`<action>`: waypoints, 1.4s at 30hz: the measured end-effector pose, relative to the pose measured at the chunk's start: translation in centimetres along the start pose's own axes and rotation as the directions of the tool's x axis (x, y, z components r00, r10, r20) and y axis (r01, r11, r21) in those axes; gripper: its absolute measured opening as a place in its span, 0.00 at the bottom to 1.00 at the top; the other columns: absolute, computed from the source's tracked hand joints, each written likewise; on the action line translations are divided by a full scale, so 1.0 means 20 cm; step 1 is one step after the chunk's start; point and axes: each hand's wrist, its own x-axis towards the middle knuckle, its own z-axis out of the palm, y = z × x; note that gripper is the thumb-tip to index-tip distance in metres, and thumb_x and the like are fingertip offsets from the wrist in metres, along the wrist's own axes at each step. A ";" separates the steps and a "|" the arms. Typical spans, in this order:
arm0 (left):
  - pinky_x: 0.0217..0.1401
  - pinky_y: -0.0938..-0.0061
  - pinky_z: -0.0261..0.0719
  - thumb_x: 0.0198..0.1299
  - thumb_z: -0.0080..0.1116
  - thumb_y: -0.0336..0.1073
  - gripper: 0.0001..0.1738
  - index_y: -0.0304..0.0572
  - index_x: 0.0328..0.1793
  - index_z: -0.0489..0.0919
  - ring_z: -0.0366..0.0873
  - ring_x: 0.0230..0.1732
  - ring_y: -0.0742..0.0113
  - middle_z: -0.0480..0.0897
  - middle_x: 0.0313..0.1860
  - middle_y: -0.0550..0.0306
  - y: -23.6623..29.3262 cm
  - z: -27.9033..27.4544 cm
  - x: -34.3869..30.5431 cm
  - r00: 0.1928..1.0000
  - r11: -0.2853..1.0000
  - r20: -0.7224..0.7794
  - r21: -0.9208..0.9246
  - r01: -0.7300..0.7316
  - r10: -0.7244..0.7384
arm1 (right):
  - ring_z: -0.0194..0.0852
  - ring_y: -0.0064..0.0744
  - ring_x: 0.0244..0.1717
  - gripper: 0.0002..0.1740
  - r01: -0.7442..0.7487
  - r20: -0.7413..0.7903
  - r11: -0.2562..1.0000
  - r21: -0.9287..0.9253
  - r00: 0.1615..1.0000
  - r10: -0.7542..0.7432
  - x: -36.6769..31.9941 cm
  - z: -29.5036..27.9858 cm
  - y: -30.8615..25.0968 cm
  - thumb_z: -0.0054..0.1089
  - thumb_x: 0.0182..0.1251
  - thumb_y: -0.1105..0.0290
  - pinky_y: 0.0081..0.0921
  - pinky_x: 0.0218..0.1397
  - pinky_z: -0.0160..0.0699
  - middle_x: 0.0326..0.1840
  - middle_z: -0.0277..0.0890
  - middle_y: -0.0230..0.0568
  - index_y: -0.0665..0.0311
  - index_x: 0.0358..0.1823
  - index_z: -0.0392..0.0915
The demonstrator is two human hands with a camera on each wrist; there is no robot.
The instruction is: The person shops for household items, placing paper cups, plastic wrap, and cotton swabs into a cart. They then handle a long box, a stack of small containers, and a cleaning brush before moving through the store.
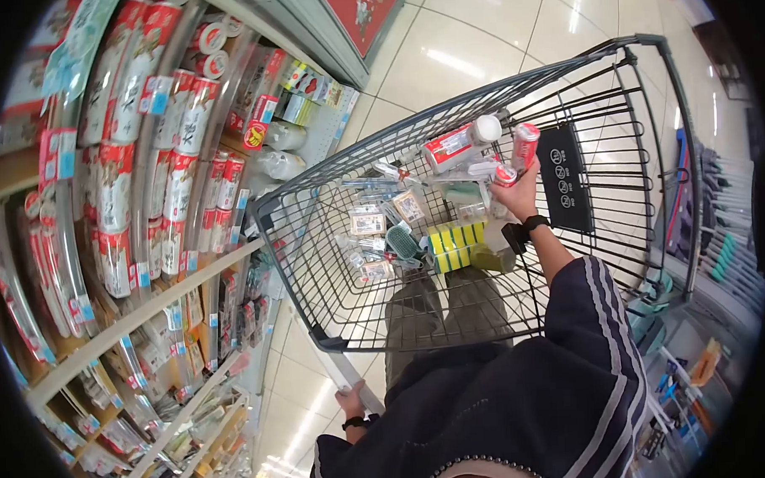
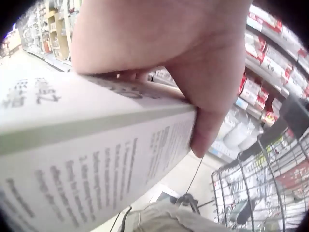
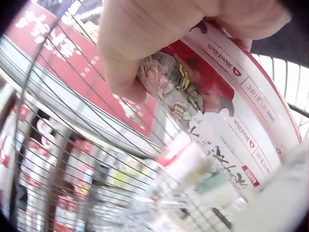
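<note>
My right hand (image 1: pixel 518 194) grips a red and white pack of fresh-bag rolls (image 1: pixel 526 141) above the shopping cart, near its black sign (image 1: pixel 566 182). In the right wrist view, the thumb presses on the printed side of the pack, which carries size markings; part of it is hidden by the hand. Low on the left, outside the cart, my left hand (image 1: pixel 350 402) holds a long white box (image 2: pixel 96 159) with a green edge and printed text. Its thumb bends over one end of this box in the left wrist view.
The black wire cart (image 1: pixel 379 150) holds a yellow striped pack (image 1: pixel 457 246), a green brush (image 1: pixel 402 241), a red-labelled roll (image 1: pixel 448 149) and several small packages. Shelves of red and white rolls (image 1: pixel 115 185) line the left side. Tiled floor (image 1: pixel 476 33) stretches ahead.
</note>
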 end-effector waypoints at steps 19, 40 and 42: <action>0.64 0.69 0.71 0.52 0.74 0.42 0.46 0.28 0.69 0.58 0.72 0.62 0.60 0.72 0.61 0.44 0.98 -0.16 -0.57 0.400 0.689 0.600 -0.385 -0.614 0.693 | 0.75 0.35 0.53 0.34 -0.468 0.531 0.531 0.707 0.847 0.040 -0.77 -0.33 -1.31 0.60 0.53 0.77 0.33 0.58 0.77 0.53 0.72 0.44 0.67 0.63 0.59; 0.60 0.69 0.76 0.61 0.65 0.34 0.35 0.36 0.71 0.61 0.77 0.55 0.68 0.77 0.57 0.53 1.27 -0.17 -1.16 -0.022 0.745 0.765 -0.634 -0.209 0.644 | 0.80 0.42 0.51 0.29 -0.812 0.867 0.317 0.490 0.491 -0.083 -1.18 -0.05 -1.73 0.51 0.67 0.54 0.39 0.58 0.78 0.53 0.78 0.49 0.66 0.63 0.68; 0.58 0.69 0.78 0.57 0.68 0.30 0.33 0.36 0.67 0.65 0.79 0.55 0.67 0.78 0.57 0.54 1.23 -0.23 -1.16 0.046 0.720 0.722 -0.680 -0.138 0.691 | 0.81 0.36 0.48 0.22 -0.759 0.844 0.463 0.459 0.535 0.041 -1.24 -0.01 -1.78 0.51 0.71 0.58 0.35 0.54 0.80 0.50 0.79 0.46 0.66 0.59 0.70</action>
